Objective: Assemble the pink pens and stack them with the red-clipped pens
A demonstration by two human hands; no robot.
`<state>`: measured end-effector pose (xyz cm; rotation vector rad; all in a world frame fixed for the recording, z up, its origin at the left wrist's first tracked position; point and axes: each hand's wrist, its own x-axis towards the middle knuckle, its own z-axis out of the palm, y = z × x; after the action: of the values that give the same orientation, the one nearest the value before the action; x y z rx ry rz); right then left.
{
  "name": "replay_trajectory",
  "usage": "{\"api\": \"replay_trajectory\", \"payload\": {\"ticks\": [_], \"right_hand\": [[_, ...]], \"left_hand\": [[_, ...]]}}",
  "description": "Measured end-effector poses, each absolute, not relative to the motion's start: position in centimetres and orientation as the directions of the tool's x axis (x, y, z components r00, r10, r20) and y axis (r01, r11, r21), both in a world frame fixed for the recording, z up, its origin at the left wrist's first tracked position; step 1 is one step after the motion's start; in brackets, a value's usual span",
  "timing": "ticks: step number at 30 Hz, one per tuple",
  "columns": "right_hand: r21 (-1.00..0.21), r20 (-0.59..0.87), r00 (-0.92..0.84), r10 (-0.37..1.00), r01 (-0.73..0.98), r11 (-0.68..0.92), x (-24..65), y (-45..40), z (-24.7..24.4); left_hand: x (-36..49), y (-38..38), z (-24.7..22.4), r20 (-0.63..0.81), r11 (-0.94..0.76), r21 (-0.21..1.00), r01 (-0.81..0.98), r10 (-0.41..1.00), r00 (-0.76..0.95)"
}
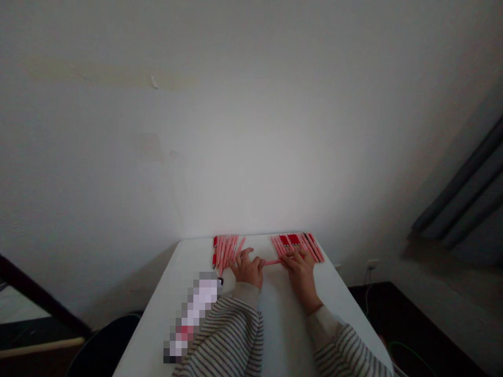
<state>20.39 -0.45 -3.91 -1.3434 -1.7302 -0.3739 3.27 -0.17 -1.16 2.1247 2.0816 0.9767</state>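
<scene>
A slim pink pen [272,262] lies sideways between my two hands. My left hand [247,268] pinches its left end between thumb and a finger, while its other fingers reach toward a row of pink pens [227,250] on the left. At the right end of the same pen, the fingers of my right hand [301,267] are closed on it. Just beyond that hand lies a second row of pink and red pens [313,247], partly covered by the fingers. Fine details of the pens are too small to make out.
The white table [283,324] stands against a pale wall [251,131]. A blurred-out long object [196,311] lies on it, left of my left sleeve. A dark round bin-like thing [104,345] is beside the table's left edge. A dark curtain [467,193] hangs at right.
</scene>
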Motion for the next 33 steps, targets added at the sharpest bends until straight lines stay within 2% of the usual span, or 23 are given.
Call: {"api": "replay_trajectory", "payload": {"ticks": [7, 15, 24, 33], "right_hand": [[-0.28, 0.781, -0.012, 0.625, 0.888, 0.366, 20.1, -0.8, -3.4], [-0.288, 0.791, -0.008, 0.612, 0.878, 0.383, 20.3, -0.7, -3.5], [-0.303, 0.787, 0.008, 0.617, 0.877, 0.374, 20.5, -0.5, -4.0], [-0.303, 0.791, 0.015, 0.612, 0.878, 0.371, 20.5, -0.3, -4.0]], "left_hand": [[3.5, -0.3, -1.3, 0.446, -0.108, 0.399, 0.91, 0.891, -0.09], [3.4, -0.5, -0.7, 0.392, -0.072, 0.441, 0.895, 0.912, -0.119], [3.1, -0.6, -0.3, 0.396, -0.087, 0.471, 0.878, 0.91, -0.122], [3.2, -0.9, 0.2, 0.365, -0.069, 0.435, 0.898, 0.925, -0.106]]}}
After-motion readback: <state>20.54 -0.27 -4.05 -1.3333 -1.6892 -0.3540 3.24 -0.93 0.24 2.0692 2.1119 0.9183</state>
